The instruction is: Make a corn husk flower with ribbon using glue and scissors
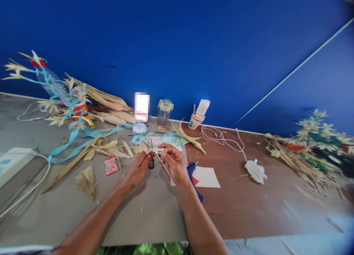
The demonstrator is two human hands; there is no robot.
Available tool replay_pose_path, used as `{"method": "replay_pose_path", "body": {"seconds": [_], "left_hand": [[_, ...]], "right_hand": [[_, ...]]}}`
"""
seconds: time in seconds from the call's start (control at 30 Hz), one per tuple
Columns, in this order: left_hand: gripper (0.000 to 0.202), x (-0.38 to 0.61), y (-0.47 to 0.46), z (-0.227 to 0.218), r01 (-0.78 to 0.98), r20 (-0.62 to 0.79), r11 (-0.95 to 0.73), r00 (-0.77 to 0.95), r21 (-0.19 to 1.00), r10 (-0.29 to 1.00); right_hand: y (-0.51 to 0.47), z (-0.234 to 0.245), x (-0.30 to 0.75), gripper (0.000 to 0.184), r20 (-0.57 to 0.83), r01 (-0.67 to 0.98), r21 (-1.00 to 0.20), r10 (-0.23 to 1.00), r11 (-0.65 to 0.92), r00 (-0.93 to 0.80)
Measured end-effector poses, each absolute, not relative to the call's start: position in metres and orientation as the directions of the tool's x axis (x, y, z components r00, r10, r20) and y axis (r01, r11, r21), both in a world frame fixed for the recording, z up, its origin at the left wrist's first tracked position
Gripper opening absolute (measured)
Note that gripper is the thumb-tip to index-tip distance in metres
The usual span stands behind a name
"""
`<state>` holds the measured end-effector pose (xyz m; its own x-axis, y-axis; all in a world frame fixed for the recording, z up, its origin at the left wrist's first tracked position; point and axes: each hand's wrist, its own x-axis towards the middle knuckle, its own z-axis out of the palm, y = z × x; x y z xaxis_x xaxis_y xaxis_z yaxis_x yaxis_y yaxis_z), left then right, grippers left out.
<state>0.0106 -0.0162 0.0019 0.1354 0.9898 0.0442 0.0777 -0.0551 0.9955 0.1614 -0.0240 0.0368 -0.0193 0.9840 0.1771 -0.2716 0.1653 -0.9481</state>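
My left hand [139, 169] is closed in a pinch above the grey part of the table, around something small and pale at the fingertips that I cannot make out. Close beside it, my right hand [174, 164] has its fingers curled in, thumb against forefinger; what they grip, if anything, is too small to name. A thin tan stem [165, 168] slants down between the hands, against the right one. Scissors with a black handle [151, 163] lie partly hidden behind my left fingertips. Near my right wrist, a blue glue gun [191, 170] rests by a white sheet [208, 177].
Dried corn husks [91, 150], light blue ribbon [62, 151], and a red-and-white packet [111, 166] lie at left. A blue-stemmed husk flower branch [73, 100] stands farther back. Along the wall are a jar [164, 113] and paper cup [196, 121]. A white cable [221, 135] lies right.
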Motion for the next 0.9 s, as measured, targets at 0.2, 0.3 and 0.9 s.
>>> {"method": "replay_pose_path", "body": {"seconds": [0.2, 0.3, 0.9], "left_hand": [[0.021, 0.009, -0.017, 0.007, 0.231, 0.156, -0.216, 0.252, 0.949, 0.955], [0.023, 0.006, -0.023, 0.019, 0.153, 0.071, -0.135, 0.364, 0.979, 0.929], [0.029, -0.006, -0.021, 0.015, -0.091, -0.171, 0.299, 0.652, 0.950, 0.739]], "right_hand": [[-0.027, 0.041, 0.160, 0.017, 0.167, -0.466, -0.882, 0.972, 0.073, -0.163], [-0.027, 0.043, 0.166, 0.018, 0.165, -0.484, -0.874, 0.961, 0.039, -0.222], [-0.027, 0.048, 0.167, 0.027, 0.112, -0.232, -0.972, 0.946, 0.041, -0.304]]}}
